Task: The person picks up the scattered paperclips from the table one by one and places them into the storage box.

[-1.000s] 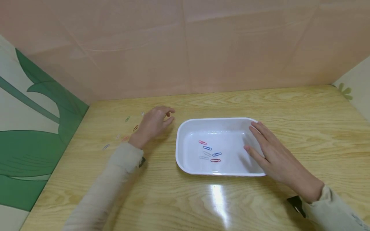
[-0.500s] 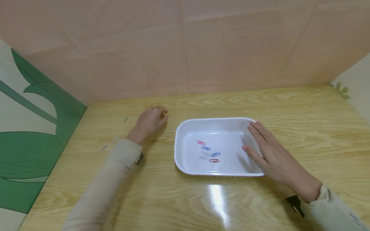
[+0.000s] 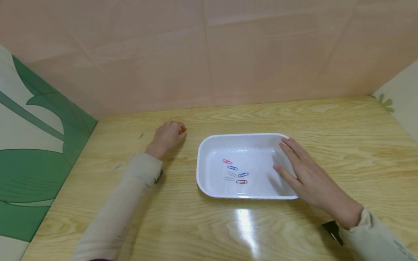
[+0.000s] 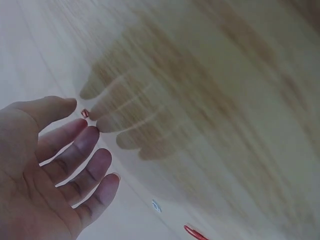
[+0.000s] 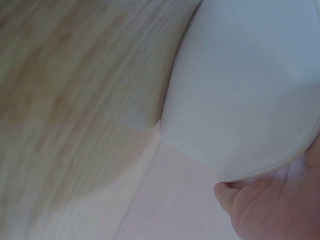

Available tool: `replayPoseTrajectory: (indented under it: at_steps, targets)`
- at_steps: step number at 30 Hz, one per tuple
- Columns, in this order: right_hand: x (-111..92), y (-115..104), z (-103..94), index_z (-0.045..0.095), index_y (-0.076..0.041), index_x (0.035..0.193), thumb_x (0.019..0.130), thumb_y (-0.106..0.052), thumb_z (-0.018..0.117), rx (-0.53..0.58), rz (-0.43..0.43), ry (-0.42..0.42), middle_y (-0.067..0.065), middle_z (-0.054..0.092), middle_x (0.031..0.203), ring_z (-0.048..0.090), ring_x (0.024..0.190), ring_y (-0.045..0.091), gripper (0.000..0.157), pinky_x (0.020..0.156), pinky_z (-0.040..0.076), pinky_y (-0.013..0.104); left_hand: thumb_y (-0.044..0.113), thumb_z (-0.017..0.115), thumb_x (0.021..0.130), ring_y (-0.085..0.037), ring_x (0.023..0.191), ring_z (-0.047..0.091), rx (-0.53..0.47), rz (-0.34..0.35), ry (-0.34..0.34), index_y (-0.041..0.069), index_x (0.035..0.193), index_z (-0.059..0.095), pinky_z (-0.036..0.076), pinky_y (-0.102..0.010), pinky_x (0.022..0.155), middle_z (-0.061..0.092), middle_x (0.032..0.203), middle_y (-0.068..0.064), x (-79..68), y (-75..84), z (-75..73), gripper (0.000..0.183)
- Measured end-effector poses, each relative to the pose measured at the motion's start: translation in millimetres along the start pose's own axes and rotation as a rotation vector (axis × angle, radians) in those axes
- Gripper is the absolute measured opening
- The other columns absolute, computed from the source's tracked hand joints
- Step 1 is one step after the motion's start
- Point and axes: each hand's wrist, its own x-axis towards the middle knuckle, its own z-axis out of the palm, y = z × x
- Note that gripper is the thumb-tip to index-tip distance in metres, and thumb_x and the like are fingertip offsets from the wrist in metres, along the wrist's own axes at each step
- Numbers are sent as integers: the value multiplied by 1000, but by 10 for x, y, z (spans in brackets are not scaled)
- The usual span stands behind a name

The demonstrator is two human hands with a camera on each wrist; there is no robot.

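Note:
My left hand (image 3: pixel 167 137) is low over the table to the left of the white tray (image 3: pixel 204 145). Its thumb and forefinger stand apart on either side of an orange-red paper clip (image 4: pixel 85 114), their tips right at it. That clip (image 3: pixel 184 129) peeks out by the fingertips in the head view. At the tray's right end my right hand (image 3: pixel 310 179) rests with straight fingers over the rim (image 5: pixel 265 175), its thumb reaching over the inside. On the tray floor lie several paper clips, among them a red one (image 3: pixel 241 182) and a blue one (image 3: pixel 243 174).
Loose on the table's left side are a green paper clip (image 3: pixel 141 135) and a pale one (image 3: pixel 117 167). The left wrist view also has a red clip (image 4: pixel 195 232) and a small blue-white clip (image 4: pixel 156 205). A pinkish backdrop (image 3: pixel 209 54) borders the wooden table (image 3: pixel 183 224) behind.
My left hand has drawn slightly back to the left and lowered, its fingertips coming to the orange-red clip. The right hand has stayed at the tray's rim.

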Motion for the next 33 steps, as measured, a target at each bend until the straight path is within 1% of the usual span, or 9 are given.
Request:
replayPoseTrajectory:
  at_steps: [4,7,13,16,20,25,29,33]
  targets:
    - [5,-5,-1,24,1,155,103,-35,50,-3,-2,1,23,19,163,16,152,40,68,124,12,52,22,59,99,-25,105,64,4,-14,-23,9,115,71,55,-45,88,70,114,-8,23,4,7,24]
    - [7,-8,-6,23,1,155,103,-35,50,-5,0,-1,23,18,163,15,152,41,69,124,12,53,18,58,98,-26,108,64,-3,-14,-28,9,113,72,54,-44,90,70,115,-9,30,13,7,22]
    - [9,-6,-12,23,0,156,103,-36,50,-3,7,-5,23,18,163,15,152,40,69,123,14,55,10,58,96,-24,103,63,-26,7,-30,9,105,73,54,-41,88,70,114,-9,26,31,1,18]
    - [9,-4,-12,23,0,156,103,-36,50,-3,9,-4,23,18,163,15,152,41,69,122,15,57,10,59,95,-24,100,62,-39,3,-50,9,103,72,53,-42,88,69,110,-9,23,26,1,15]
    - [13,1,-13,23,1,155,103,-35,50,-3,7,-4,23,18,163,15,151,41,69,122,15,57,13,61,93,-24,99,60,-52,0,-106,9,100,69,52,-42,88,67,106,-7,23,9,-3,12]
    - [18,7,-13,23,2,155,104,-35,49,-5,2,-1,24,18,163,16,151,42,69,123,13,55,18,61,91,-25,98,59,-37,29,-175,8,102,67,51,-42,89,66,106,-8,27,-6,-11,16]
    - [20,7,-9,23,3,155,103,-35,50,-4,-2,1,25,18,162,16,151,43,69,123,13,56,20,62,91,-24,97,58,-49,32,-198,7,102,66,50,-41,89,65,105,-9,20,-4,-9,17]
    - [19,4,-9,24,3,154,103,-35,50,-2,-2,-1,24,18,162,16,151,42,69,123,13,56,18,62,90,-24,95,58,-67,30,-196,7,100,64,50,-40,89,65,103,-8,8,2,-11,15]
